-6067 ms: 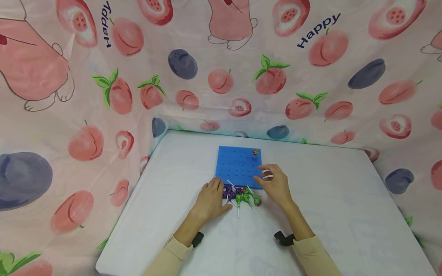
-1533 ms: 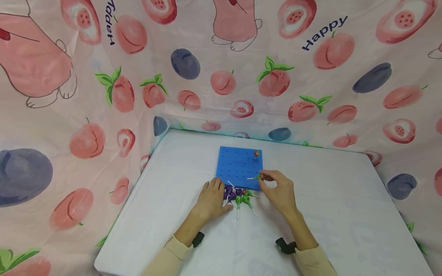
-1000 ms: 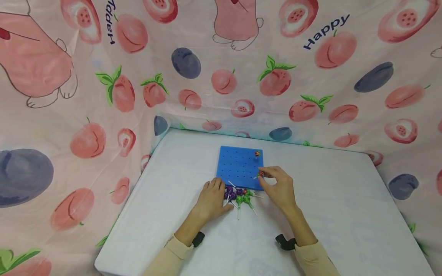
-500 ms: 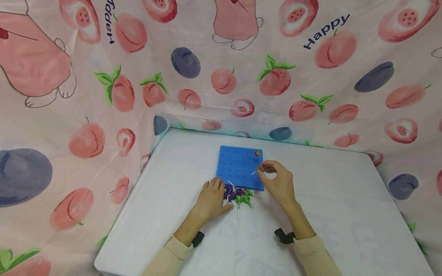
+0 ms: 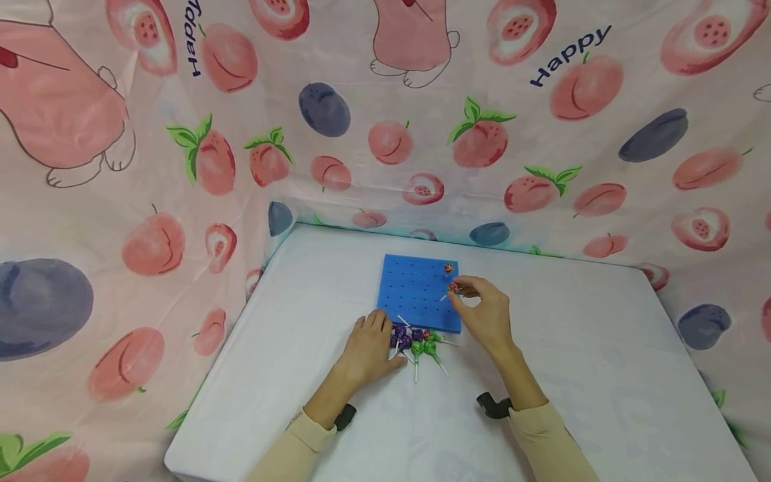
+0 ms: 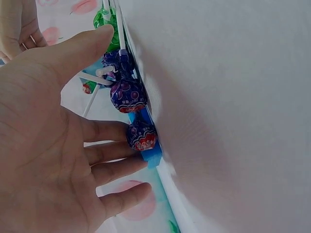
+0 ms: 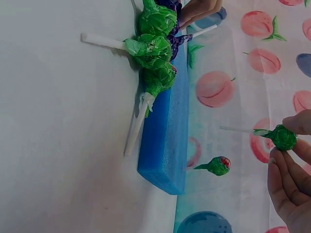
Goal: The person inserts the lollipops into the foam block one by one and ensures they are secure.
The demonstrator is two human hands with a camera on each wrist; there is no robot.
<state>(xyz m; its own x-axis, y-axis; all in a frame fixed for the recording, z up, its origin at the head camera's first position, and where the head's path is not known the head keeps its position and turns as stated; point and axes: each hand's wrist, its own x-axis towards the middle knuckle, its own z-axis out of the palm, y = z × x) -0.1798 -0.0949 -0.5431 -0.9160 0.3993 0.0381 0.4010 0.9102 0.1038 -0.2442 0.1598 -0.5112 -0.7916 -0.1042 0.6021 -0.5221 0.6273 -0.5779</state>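
My right hand (image 5: 486,314) pinches a green-wrapped lollipop (image 7: 285,138) by its head, between thumb and fingers. In the head view the lollipop's white stick slants down and left over the right side of a blue block (image 5: 412,284) with rows of small holes. Another lollipop (image 5: 448,268) stands upright in the block's far right corner. My left hand (image 5: 364,348) rests by the block's near left corner, fingers extended and thumb apart. Its fingertips are right at a purple lollipop (image 6: 142,136), and more purple lollipops (image 6: 129,94) lie between thumb and fingers.
Several green lollipops (image 7: 155,51) lie along the block's near side, sticks pointing various ways. The white table (image 5: 289,288) meets a fruit-printed cloth (image 5: 337,60) at the back and left. A dark wrist mount (image 5: 494,406) sits at the right forearm.
From empty near the block's front right corner, the right hand has picked up a green lollipop from the pile. It has since moved farther back, tilting the stick downward. The left hand stays put.
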